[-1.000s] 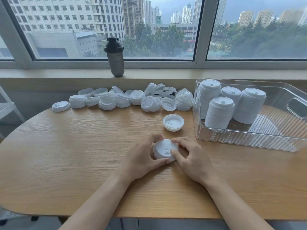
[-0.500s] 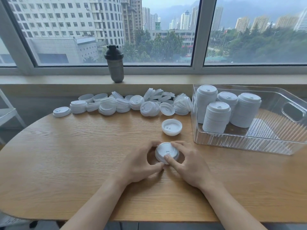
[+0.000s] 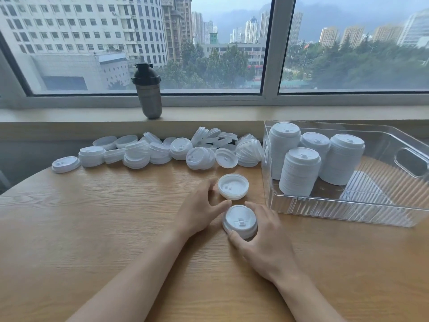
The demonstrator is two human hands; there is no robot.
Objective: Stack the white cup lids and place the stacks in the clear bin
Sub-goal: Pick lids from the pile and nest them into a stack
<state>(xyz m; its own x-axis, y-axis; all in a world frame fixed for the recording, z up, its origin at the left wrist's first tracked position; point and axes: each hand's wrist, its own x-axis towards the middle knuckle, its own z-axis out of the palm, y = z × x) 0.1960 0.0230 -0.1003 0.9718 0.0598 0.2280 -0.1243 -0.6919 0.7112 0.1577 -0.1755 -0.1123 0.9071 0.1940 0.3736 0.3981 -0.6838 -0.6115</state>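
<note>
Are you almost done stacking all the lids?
Not yet. Four tall stacks already stand in the clear bin. The right hand holds a short new stack, and the left hand reaches to an upside-down lid. A long pile of loose lids under the window is left.

We find no legible text, label, brand, number or sign. The white cup lids, the clear bin and the dark bottle on the sill show no readable marking; the distant building fronts are too small to read.
</note>
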